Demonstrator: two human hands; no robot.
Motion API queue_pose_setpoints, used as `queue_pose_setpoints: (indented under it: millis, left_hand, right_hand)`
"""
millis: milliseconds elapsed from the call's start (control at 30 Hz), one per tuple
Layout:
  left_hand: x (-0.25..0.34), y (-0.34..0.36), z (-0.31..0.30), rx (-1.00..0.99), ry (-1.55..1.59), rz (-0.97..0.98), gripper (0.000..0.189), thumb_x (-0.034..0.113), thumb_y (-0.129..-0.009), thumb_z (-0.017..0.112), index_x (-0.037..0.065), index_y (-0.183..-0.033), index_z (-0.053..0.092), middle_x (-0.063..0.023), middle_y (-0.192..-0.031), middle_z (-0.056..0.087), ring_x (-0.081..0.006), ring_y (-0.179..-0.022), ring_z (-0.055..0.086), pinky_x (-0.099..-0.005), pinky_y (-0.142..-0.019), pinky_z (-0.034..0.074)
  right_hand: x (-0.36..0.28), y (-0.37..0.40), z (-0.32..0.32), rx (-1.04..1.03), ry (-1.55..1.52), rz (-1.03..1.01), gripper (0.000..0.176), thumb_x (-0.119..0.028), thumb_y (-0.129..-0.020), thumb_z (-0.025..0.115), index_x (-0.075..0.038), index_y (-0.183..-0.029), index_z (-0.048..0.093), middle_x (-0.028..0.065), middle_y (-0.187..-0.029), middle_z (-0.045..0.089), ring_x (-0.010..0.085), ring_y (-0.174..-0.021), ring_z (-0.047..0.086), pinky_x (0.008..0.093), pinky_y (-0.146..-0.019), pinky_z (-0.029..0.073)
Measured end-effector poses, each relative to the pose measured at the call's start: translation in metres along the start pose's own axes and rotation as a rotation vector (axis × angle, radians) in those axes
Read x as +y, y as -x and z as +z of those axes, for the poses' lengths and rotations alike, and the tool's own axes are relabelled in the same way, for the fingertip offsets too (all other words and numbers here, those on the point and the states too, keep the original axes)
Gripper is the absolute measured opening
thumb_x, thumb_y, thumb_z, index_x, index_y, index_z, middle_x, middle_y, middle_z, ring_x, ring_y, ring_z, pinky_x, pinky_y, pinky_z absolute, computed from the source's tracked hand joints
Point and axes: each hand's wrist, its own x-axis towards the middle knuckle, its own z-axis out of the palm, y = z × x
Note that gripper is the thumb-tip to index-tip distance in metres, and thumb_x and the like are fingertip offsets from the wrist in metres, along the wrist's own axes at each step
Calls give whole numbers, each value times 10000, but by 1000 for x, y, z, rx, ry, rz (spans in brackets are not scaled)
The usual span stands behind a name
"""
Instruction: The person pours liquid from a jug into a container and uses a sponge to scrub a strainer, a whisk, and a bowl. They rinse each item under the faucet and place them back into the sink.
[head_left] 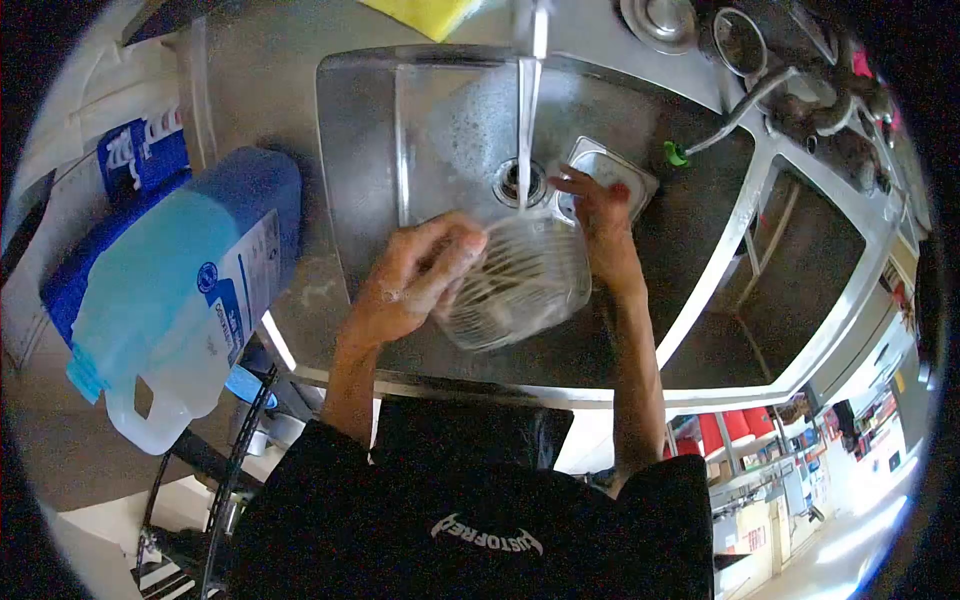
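Observation:
A clear ribbed plastic container (pixel 520 290) is tilted over the sink (pixel 360 150), smeared by motion. My left hand (pixel 415 270) grips its left side, thumb along the rim, with some suds on the skin. Beside the container's right edge is my right hand (pixel 605 225), its fingers spread and slightly blurred. Running water (pixel 527 130) falls from the faucet (pixel 532 30) just behind the container, in front of the drain (pixel 520 182). A small steel pan (pixel 640 185) lies in the basin behind my right hand, which partly covers it.
A large jug of blue liquid (pixel 190 270) stands left of the sink. A yellow cloth (pixel 425 15) lies at the back edge. Metal utensils (pixel 790 95) and a round steel lid (pixel 662 20) sit at the back right. A second basin (pixel 800 280) adjoins on the right.

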Motion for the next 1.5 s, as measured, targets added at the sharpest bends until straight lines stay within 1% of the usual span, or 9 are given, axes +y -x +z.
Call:
queue_pose_setpoints:
  millis: [133,233,367,733,1267,1367,1400,1433,1500]
  left_hand:
    - [-9,-2,3,-76,132,-64,259,252,-899,476,42,-1044,433,-22,-725,532,-99,-654,515,-274,-560,437]
    - [-25,-8,8,-54,200,0,294,240,-908,454,52,-1116,366,-80,-946,523,-143,-873,521,-292,-692,465]
    - [-30,-9,14,-76,220,37,299,209,-904,460,65,-1140,345,-106,-1058,476,-174,-973,493,-302,-764,458]
    - [-22,-3,23,-216,579,-8,622,-54,-728,593,112,-1231,268,-78,-1077,445,-198,-991,497,-324,-796,473]
    - [-20,4,36,-279,614,133,777,-83,-652,590,111,-1298,204,-125,-1240,369,-230,-1086,445,-349,-828,461]
    - [-25,8,63,-239,521,268,699,-3,-714,569,68,-1304,201,-151,-1226,377,-265,-1096,438,-383,-880,418]
    - [-23,12,70,-253,172,387,671,43,-736,571,39,-1299,206,-177,-1214,384,-297,-1101,432,-397,-904,393]
    - [-22,16,79,-258,-178,499,650,89,-759,573,11,-1294,211,-203,-1203,391,-328,-1106,426,-411,-927,369]
    - [-29,25,107,-202,-264,468,654,93,-756,582,-7,-1287,214,-226,-1189,396,-356,-1095,430,-419,-925,367]
  right_hand:
    - [-18,2,-15,17,-654,293,338,-200,-912,427,-37,-1206,456,124,-1150,542,230,-1093,482,350,-918,353]
    - [-33,10,-20,-107,-870,149,399,-251,-872,498,-37,-1206,452,136,-1188,512,249,-1157,430,360,-995,286]
    - [-40,16,0,-108,-758,-89,502,-160,-794,602,-52,-1245,412,151,-1304,389,268,-1224,346,395,-1018,249]
    - [-41,20,0,-78,-771,-83,591,-148,-718,669,-65,-1243,412,156,-1325,360,278,-1257,293,413,-1020,241]
    - [-42,26,0,-86,-912,-156,651,-211,-730,645,-48,-1289,354,175,-1366,289,299,-1276,253,421,-1037,196]
    - [-45,46,15,-19,-1097,-111,676,-311,-777,599,-29,-1315,301,184,-1380,258,302,-1278,243,419,-1043,181]
    - [-64,51,11,38,-1149,-103,730,-449,-810,518,-15,-1334,253,184,-1392,229,299,-1268,262,399,-1045,185]
    - [-55,67,27,101,-1164,-6,701,-491,-848,416,-17,-1337,246,185,-1378,255,290,-1239,312,379,-1038,223]
    - [-44,95,53,168,-1600,373,595,-431,-901,313,-12,-1322,271,152,-1258,389,255,-1149,395,365,-991,299]
